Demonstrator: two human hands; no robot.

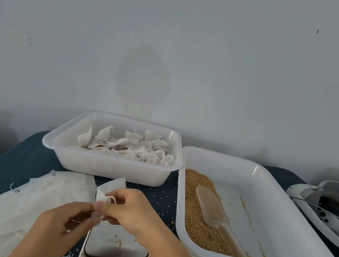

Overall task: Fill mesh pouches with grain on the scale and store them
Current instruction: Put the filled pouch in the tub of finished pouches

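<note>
Both hands, the left hand [62, 218] and right hand [133, 210], pinch one mesh pouch [111, 190] by its drawstring above the scale [118, 246]; I would pull evenly before storing it in the tray [110, 164] beyond the hands.

Makeshift home packing table [22, 161]: bare wall [179, 39], plastic tubs [110, 164].

White mesh pouch [111, 188] pinched above scale [115, 248].
</note>
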